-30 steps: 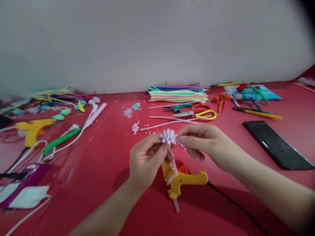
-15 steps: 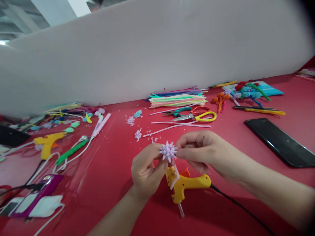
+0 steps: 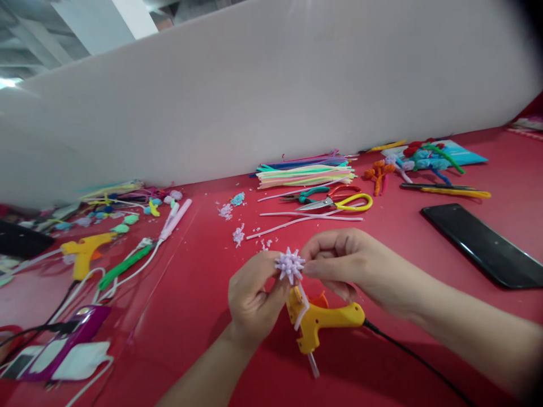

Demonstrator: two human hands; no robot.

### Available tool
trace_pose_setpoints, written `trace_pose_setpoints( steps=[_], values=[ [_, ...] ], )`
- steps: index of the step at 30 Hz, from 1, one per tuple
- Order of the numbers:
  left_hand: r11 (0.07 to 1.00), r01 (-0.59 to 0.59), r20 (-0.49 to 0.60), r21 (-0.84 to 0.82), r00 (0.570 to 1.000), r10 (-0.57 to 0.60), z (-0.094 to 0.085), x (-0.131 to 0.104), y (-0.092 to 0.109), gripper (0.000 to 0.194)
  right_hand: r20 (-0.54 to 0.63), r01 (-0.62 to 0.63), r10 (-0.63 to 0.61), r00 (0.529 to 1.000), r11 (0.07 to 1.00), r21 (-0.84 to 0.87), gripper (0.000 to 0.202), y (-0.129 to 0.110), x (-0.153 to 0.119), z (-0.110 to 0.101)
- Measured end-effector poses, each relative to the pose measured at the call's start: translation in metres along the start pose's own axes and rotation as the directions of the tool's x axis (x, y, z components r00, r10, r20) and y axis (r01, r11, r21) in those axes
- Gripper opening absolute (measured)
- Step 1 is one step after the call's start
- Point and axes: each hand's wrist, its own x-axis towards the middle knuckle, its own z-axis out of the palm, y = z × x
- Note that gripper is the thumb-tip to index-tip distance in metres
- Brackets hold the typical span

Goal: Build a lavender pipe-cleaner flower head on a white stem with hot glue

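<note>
A spiky lilac pipe-cleaner flower (image 3: 290, 265) with a bent stem sits between my two hands. My left hand (image 3: 257, 294) is closed, its thumb and fingers pinching the flower from the left and below. From the right, the closed thumb and forefinger of my right hand (image 3: 339, 260) meet at the flower's edge, pinching one of its spikes or a piece too small to make out. Under both hands a yellow glue gun (image 3: 335, 316) lies on the red table (image 3: 190, 339), a clear glue stick poking out of it.
Scissors (image 3: 339, 203), pliers (image 3: 309, 194) and loose lilac pipe cleaners (image 3: 292, 225) lie ahead, before a pipe-cleaner bundle (image 3: 305, 176). A black phone (image 3: 479, 243) is at right. Leftward are another yellow glue gun (image 3: 85, 251), cables and a purple power strip (image 3: 80, 339). A pale partition (image 3: 254, 96) stands behind.
The view has shifted slightly. Both hands keep nearly the same pose at the flower, which looks turned a little.
</note>
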Motion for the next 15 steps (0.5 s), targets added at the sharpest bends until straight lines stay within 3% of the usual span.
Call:
trace_pose_setpoints(
  steps=[5, 15],
  values=[
    [0.972, -0.231, 0.003, 0.035, 0.973, 0.231, 0.0014, 0.0027, -0.0078, 0.016, 0.003, -0.009, 0.009, 1.000, 1.000, -0.016, 0.022, -0.0002, 0.0001, -0.0004],
    [0.974, -0.223, 0.003, 0.050, 0.975, 0.223, 0.0019, 0.0011, -0.0097, 0.014, 0.003, 0.010, -0.010, 1.000, 1.000, -0.002, 0.019, 0.0024, 0.0013, -0.0014]
  ],
)
